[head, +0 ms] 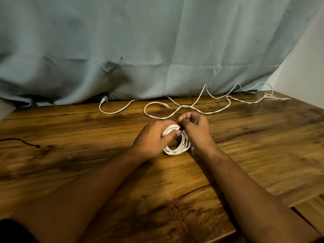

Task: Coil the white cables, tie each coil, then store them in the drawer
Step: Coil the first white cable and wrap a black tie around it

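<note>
A coil of white cable (177,149) stands on edge at the middle of the wooden table (87,163). My left hand (154,137) grips the coil's upper left side, thumb across the strands. My right hand (196,128) sits at the coil's top right with fingers curled, pinching something small above it; what it pinches is hidden. A loose white cable (191,106) sprawls uncoiled along the table's far side, one plug (168,107) near the middle and another plug (104,99) at the far left end.
A pale blue curtain (140,50) hangs behind the table's far edge. A thin black cord (26,142) lies at the left. The table's right edge (298,204) steps down to a lower wooden surface. A white wall (306,67) stands at the right.
</note>
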Motion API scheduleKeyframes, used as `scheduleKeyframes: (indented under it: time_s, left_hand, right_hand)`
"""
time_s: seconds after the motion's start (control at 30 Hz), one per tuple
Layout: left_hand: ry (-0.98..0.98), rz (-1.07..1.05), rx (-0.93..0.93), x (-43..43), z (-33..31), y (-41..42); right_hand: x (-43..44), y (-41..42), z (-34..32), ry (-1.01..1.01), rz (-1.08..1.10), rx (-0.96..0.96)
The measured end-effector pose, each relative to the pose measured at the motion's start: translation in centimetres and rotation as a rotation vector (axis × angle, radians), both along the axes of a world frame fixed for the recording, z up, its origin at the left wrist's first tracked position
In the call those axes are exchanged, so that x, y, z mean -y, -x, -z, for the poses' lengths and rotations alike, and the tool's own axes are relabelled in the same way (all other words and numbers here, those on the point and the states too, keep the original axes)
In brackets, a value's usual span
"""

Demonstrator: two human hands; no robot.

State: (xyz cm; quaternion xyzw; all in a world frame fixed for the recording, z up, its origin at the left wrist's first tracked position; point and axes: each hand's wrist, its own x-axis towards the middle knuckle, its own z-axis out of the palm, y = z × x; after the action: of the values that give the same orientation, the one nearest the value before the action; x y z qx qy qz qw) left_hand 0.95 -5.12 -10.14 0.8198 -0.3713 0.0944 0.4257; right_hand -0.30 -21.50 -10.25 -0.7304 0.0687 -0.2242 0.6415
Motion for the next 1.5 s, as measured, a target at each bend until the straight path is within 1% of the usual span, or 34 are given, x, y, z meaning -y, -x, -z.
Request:
scheduleKeyframes:
  time_s: [0.1, 0.2, 0.33, 0.43, 0.5, 0.67, 0.77, 0.83, 0.9, 1.0, 1.03, 1.13, 1.23, 1.37, 1.5]
  left_hand:
    - [0.066, -0.01, -0.067, -0.6, 0.5, -0.4]
    - [0.166, -0.077, -0.119, -1.6, 0.7, -1.2]
    - [0.203, -0.162, -0.124, -1.9, 0.8, -1.8]
    - [0.192, -0.223, -0.105, -1.9, 0.8, -1.9]
    - [0.167, -0.251, -0.073, -1.9, 0.8, -1.9]
    - [0.007, -0.292, 0.059, -2.0, 0.5, -1.6]
    - [-0.013, -0.312, 0.128, -2.3, 0.1, -1.2]
    - [-0.03, -0.337, 0.123, -2.7, 0.1, -1.2]
    - [-0.015, -0.352, 0.063, -3.0, 0.0, -1.0]
    - [-0.026, -0.359, 0.099, -3.4, 0.1, -0.5]
    - [-0.015, -0.349, 0.087, -3.4, 0.0, -0.3]
    - [0.047, -0.302, -0.001, -3.3, -0.1, 0.3]
    - [0.086, -0.237, -0.059, -3.1, -0.2, 1.3]
    - [0.171, -0.104, -0.195, -2.1, -0.7, 3.3]
    - [0.215, 0.041, -0.301, 0.5, -1.5, 5.7]
  right_hand:
    - [1.2, 1.0, -0.5, -0.073, -0.229, -0.017]
    - [1.3, 1.6, -0.8, -0.028, -0.371, -0.03]
    - [1.1, 1.8, -0.7, 0.178, -0.461, -0.083]
    - [1.5, 1.5, -0.5, 0.203, -0.478, -0.095]
    - [1.6, 1.1, -0.1, 0.183, -0.451, -0.065]
    - [1.9, 0.5, 0.9, 0.204, -0.227, 0.093]
    - [1.5, 0.9, 0.7, 0.272, -0.139, 0.192]
    - [1.2, 1.1, 0.7, 0.307, -0.15, 0.197]
    - [1.0, 1.3, 0.7, 0.301, -0.193, 0.171]
    - [0.9, 2.0, 0.7, 0.373, -0.14, 0.193]
    - [0.8, 2.2, 0.6, 0.386, -0.146, 0.188]
    - [0.7, 3.1, 0.5, 0.324, -0.225, 0.132]
    - [1.1, 4.1, 0.6, 0.265, -0.251, 0.109]
    - [2.6, 6.5, 0.2, 0.152, -0.243, 0.122]
    - [6.3, 10.2, -1.4, 0.053, -0.259, 0.103]
